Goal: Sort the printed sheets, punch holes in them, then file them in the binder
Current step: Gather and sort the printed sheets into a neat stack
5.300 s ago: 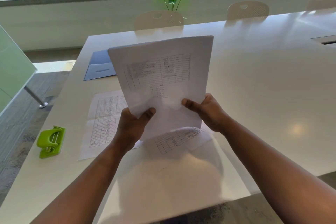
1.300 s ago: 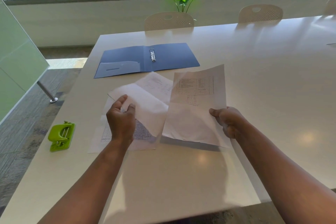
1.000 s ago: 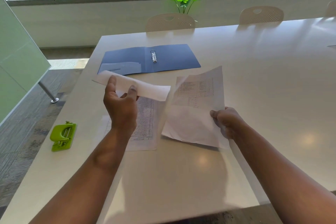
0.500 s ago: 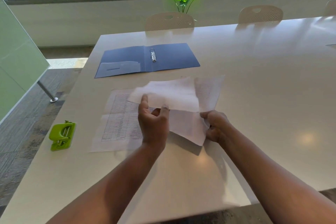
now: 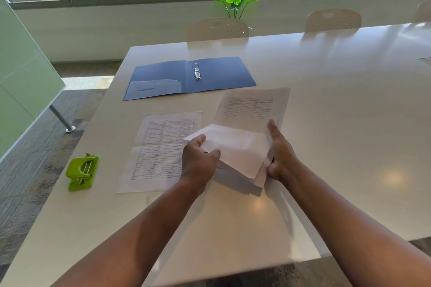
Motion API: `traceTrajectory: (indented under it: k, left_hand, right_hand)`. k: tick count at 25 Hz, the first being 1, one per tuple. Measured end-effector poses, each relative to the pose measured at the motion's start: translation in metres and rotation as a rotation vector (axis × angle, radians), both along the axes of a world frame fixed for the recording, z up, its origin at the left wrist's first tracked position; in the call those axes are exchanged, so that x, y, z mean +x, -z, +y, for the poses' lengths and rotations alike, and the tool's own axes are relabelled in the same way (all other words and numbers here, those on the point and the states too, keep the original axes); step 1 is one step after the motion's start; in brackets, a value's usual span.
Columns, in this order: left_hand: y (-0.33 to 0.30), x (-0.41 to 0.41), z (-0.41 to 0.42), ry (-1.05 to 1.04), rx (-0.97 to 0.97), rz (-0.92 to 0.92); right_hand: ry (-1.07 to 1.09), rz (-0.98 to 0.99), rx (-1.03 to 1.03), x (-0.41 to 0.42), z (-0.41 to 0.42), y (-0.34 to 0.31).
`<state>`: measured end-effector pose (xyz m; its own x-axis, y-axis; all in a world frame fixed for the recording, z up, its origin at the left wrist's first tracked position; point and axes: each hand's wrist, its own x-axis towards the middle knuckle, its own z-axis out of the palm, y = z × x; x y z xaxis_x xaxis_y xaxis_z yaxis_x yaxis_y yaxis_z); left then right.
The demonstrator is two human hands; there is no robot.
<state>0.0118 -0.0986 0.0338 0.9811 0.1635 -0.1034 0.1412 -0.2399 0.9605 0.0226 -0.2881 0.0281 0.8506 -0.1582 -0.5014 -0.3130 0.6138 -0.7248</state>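
Note:
My left hand (image 5: 198,162) and my right hand (image 5: 278,155) hold a small bundle of printed sheets (image 5: 247,128) between them, just above the white table (image 5: 338,105). The left fingers pinch the near left edge of a blank-sided sheet; the right hand grips the bundle's right side. Another printed sheet with tables (image 5: 161,149) lies flat to the left. Farther back lies the blue ring binder (image 5: 219,74), open, with its metal rings (image 5: 197,72) showing. At the table's left edge sits a green hole punch (image 5: 82,171).
Cream chairs (image 5: 218,29) stand along the far side of the table, with a green plant (image 5: 234,2) behind them under the windows. A green glass partition (image 5: 21,81) stands at the left beyond the table's edge.
My left hand swung a loose sheet from the left pile over to the right and laid it onto the sheets in my right hand. Both hands now hold one bundle.

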Motion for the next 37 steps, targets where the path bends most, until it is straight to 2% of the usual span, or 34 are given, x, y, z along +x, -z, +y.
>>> traceTrajectory:
  k: [5, 9, 13, 15, 18, 21, 27, 32, 37]
  left_hand:
    - [-0.002, 0.001, 0.007, 0.077, 0.021, 0.060]
    - [-0.039, 0.028, 0.030, -0.025, 0.198, -0.097]
    - [-0.071, 0.050, 0.038, 0.201, 0.031, -0.012]
    - [-0.077, 0.055, 0.039, 0.268, -0.074, 0.009]
    - [-0.074, 0.058, 0.039, 0.320, -0.120, 0.019]
    - [-0.069, 0.054, 0.034, 0.316, -0.115, -0.084]
    - [-0.066, 0.046, 0.022, 0.282, -0.107, -0.307]
    - [-0.059, 0.046, 0.019, 0.305, -0.124, -0.304]
    - [-0.061, 0.051, 0.016, 0.311, -0.088, -0.348]
  right_hand:
    - [0.032, 0.023, -0.180, -0.003, -0.003, 0.003]
    - [0.016, -0.107, -0.234, -0.001, -0.017, -0.006]
    - [-0.111, -0.259, -0.245, -0.007, -0.022, -0.024]
    - [-0.174, -0.310, -0.219, -0.011, -0.023, -0.029]
    - [-0.213, -0.376, -0.221, -0.015, -0.024, -0.033]
    - [-0.180, -0.457, -0.254, -0.018, -0.025, -0.037]
    - [-0.113, -0.578, -0.469, -0.019, -0.027, -0.049]
    - [-0.147, -0.576, -0.539, -0.022, -0.031, -0.047]
    - [-0.080, -0.593, -0.542, -0.020, -0.033, -0.052]
